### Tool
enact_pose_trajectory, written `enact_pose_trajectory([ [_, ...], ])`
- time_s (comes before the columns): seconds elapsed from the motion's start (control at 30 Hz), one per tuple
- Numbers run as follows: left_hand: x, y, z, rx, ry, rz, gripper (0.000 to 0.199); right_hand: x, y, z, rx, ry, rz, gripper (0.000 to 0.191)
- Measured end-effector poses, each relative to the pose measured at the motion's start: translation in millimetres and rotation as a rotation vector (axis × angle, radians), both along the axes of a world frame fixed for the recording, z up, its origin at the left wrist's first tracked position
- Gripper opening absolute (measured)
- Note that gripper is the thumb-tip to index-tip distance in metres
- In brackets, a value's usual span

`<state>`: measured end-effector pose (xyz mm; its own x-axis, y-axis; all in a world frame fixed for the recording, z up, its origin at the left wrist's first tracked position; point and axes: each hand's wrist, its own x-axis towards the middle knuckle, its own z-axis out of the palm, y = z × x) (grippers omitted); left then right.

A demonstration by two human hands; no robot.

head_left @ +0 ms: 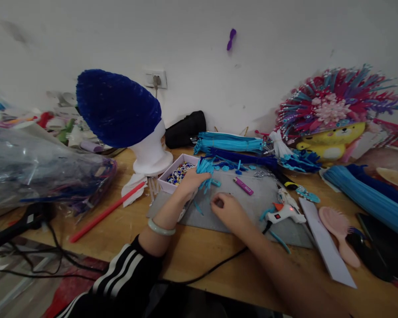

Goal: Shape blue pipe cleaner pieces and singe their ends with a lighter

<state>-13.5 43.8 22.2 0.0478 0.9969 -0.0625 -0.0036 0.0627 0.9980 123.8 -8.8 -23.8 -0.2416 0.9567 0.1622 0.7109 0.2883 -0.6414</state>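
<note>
My left hand (191, 182), with a pale bangle at the wrist, holds a bunch of light blue fuzzy pieces (204, 168) beside a box of beads (181, 170). To its right, over the grey mat (225, 216), my right hand (228, 211) has its fingers curled, thumb and forefinger together. Whatever may be between those fingertips is too small to make out. A purple lighter (243, 186) lies on the mat beyond my right hand, and a white glue gun (285, 214) rests to its right.
A foam head (152, 152) wears a dark blue cap (119, 108). Blue stem bundles (232, 142) lie along the wall. On the right are a pink brush (340, 234), a white strip (327, 243) and a colourful headdress (333, 106). A black cable (212, 270) crosses the front edge.
</note>
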Motion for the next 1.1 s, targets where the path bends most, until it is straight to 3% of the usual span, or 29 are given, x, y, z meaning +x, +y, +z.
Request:
enact_pose_trajectory([
  [0.13, 4.4, 1.1, -4.5, -0.032, -0.075, 0.06, 0.011, -30.4, -1.3, 2.7, -0.024, -0.147, 0.149, 0.014],
  [0.23, 7.4, -0.2, -5.4, -0.035, -0.161, 0.033, 0.017, -39.4, -2.1, 6.8, -0.087, -0.29, 0.17, 0.019],
  [0.4, 9.3, -1.3, -8.9, 0.009, -0.215, 0.003, 0.022, -30.1, -2.7, 11.1, -0.198, -0.355, 0.153, 0.03],
  [0.57, 12.0, 3.1, -17.0, 0.023, -0.183, 0.076, 0.015, -2.6, 1.4, 14.4, -0.254, -0.364, 0.064, 0.03],
  [0.67, 19.0, 2.7, -22.0, 0.048, -0.139, 0.129, 0.019, 18.4, 14.1, 16.8, -0.242, -0.218, -0.136, 0.022],
  [0.77, 27.6, -0.6, -28.0, 0.11, -0.079, 0.119, 0.022, 28.9, 28.7, 13.2, -0.18, 0.13, -0.332, 0.02],
  [0.93, 35.3, -3.9, -39.7, 0.178, -0.057, 0.035, 0.03, 19.6, 37.4, -6.2, -0.175, 0.711, -0.32, 0.015],
  [1.1, 35.8, -2.6, -48.6, 0.218, 0.04, -0.093, 0.049, 14.1, 37.3, -23.1, -0.013, 0.806, -0.316, 0.019],
])
